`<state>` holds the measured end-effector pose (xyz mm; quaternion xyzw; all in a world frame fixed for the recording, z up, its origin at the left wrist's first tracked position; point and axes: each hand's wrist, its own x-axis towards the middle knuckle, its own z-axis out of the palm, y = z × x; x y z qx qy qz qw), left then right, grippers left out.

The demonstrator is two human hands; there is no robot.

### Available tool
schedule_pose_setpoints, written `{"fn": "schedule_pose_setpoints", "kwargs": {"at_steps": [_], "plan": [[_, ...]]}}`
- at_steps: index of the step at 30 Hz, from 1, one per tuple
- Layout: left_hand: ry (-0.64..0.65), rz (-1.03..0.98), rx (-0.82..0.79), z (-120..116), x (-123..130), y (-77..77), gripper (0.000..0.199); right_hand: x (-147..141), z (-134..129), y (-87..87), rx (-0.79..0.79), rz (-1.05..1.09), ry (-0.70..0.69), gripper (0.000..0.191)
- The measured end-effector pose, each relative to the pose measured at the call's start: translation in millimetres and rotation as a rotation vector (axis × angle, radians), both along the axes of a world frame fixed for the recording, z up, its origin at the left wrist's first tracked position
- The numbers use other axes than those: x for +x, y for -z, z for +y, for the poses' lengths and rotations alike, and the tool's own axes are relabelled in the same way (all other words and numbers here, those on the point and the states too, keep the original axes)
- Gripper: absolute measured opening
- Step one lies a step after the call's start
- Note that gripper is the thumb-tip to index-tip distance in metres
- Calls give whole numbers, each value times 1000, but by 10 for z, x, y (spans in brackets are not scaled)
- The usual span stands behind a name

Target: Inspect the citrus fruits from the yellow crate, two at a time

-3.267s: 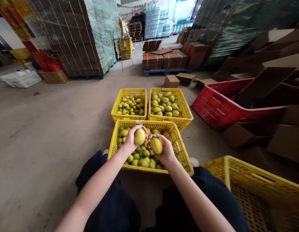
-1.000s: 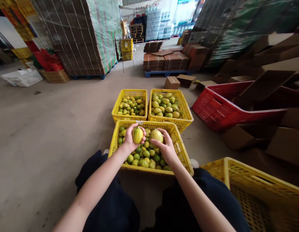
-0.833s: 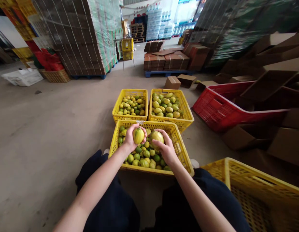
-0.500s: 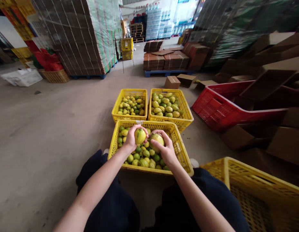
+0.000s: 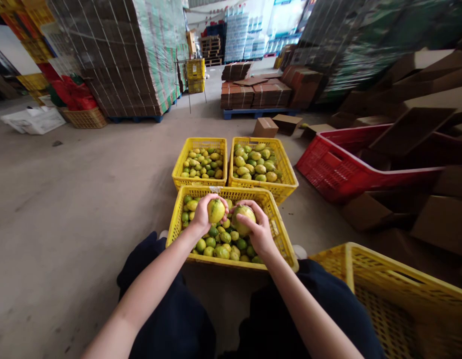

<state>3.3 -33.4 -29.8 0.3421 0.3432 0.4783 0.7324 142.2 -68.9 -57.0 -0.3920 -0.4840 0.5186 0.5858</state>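
My left hand (image 5: 203,213) is wrapped round a yellow-green fruit (image 5: 216,211). A larger greenish-yellow fruit (image 5: 244,219) is in my right hand (image 5: 259,227), thumb on its near side. Both hands are side by side above the near yellow crate (image 5: 281,234), which holds many green and yellow fruits (image 5: 221,252). Behind it stand two more yellow crates, the left one (image 5: 175,169) with smaller fruits (image 5: 203,162) and the right one (image 5: 288,177) with larger fruits (image 5: 259,168).
A yellow crate (image 5: 349,264) is at the lower right. Beyond it are a red crate (image 5: 328,162) and cardboard boxes (image 5: 443,224). A small box (image 5: 265,127) lies behind the fruit crates, near flattened cardboard on a blue pallet (image 5: 240,114). A wrapped stack (image 5: 114,60) stands at the back left.
The fruit in my right hand has shifted slightly right and shows more of its surface, with the fingers moved a little. My left hand keeps its fruit almost unmoved.
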Motion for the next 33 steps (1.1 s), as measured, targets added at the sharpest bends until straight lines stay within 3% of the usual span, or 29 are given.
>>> {"fn": "schedule_pose_setpoints", "kwargs": {"at_steps": [8,14,19,29,33], "plan": [[9,-59,-44,30,-34,20,27,-11,9,12,-34,20,0,22],[-130,-296,-366,94,-92,7,27,-46,9,-22,-158,85,-2,24],[-227,-437,-477,98,-78,11,25,-54,36,-52,-273,241,22,25],[-140,-394,-658,139,-47,44,42,-68,50,-76,-342,274,31,24],[-101,-396,-624,151,-46,82,45,-67,50,-69,-349,291,24,23]]}}
